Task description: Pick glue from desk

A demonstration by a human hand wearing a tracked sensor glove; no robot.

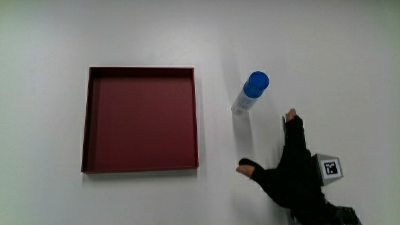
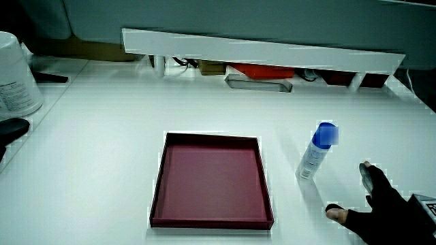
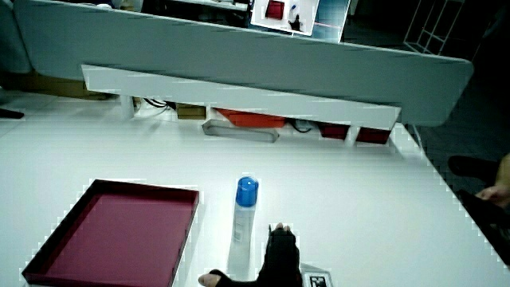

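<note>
White and bare for the most part, the surface [image 1: 325, 50] carried a shallow red tray [image 1: 141, 119] and, just beside it, a glue stick [image 1: 250, 92] with a blue cap, standing upright, as both side views showed [image 2: 315, 151] [image 3: 245, 210]. The hand [image 1: 289, 175] lay nearer to the person than the glue stick, apart from it, its thumb and fingers [image 1: 294, 125] spread wide and grasping nothing. A patterned cube [image 1: 329, 167] sat on its back.
</note>
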